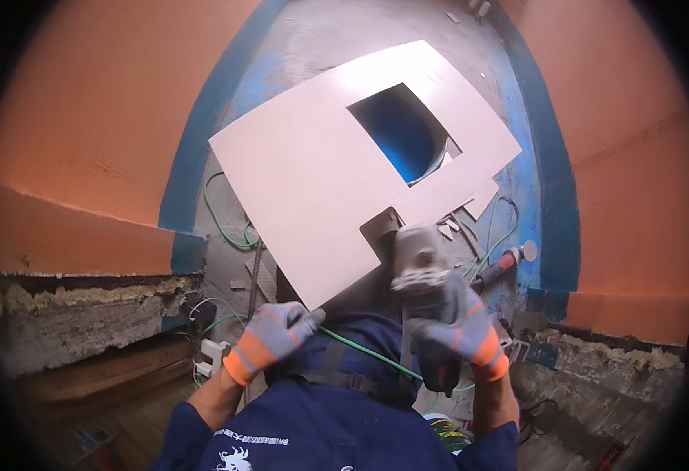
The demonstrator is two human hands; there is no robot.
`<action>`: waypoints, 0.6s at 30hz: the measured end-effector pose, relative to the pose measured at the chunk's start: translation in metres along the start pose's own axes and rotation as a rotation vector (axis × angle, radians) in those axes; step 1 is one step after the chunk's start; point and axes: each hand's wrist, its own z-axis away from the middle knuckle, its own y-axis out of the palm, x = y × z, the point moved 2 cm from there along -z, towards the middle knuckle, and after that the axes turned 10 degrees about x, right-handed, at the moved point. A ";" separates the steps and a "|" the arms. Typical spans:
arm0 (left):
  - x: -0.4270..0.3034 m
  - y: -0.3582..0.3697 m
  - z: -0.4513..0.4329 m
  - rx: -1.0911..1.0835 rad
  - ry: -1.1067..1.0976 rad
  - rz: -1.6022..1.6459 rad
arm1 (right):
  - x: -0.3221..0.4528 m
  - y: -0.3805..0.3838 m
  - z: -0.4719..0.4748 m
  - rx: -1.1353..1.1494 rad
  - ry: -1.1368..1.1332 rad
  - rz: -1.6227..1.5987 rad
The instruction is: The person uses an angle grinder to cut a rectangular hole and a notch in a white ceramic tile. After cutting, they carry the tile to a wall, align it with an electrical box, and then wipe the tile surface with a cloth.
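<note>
A large cream-white tile slab (303,171) lies tilted across the middle, with a rectangular opening toward its far side and a smaller notch in its near edge. Something round and blue (400,141) shows through the opening. My left hand (277,335), in a grey and orange glove, pinches the slab's nearest corner. In my right hand (468,329), gloved alike, is an angle grinder (424,259) with its head by the notch's right side. Motion blurs the grinder, and its disc is hard to make out.
A red and black power tool (503,262) with a round disc lies at right. Green cable (374,353) crosses before my body, and more loops at both sides. Tile offcuts (481,200) lie beyond the notch. Orange walls with broken lower edges (85,306) flank the floor; a white socket box (212,356) is at left.
</note>
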 end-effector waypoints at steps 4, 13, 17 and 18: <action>-0.032 0.010 0.004 0.388 0.234 0.727 | -0.020 0.025 -0.007 0.017 0.225 0.291; -0.049 0.026 -0.015 0.352 0.243 0.866 | -0.031 0.044 -0.015 0.144 0.357 0.596; -0.052 0.030 -0.015 0.386 0.167 0.900 | -0.033 0.044 -0.013 0.126 0.373 0.643; -0.053 0.032 -0.015 0.353 0.169 0.890 | -0.033 0.043 -0.011 0.123 0.374 0.633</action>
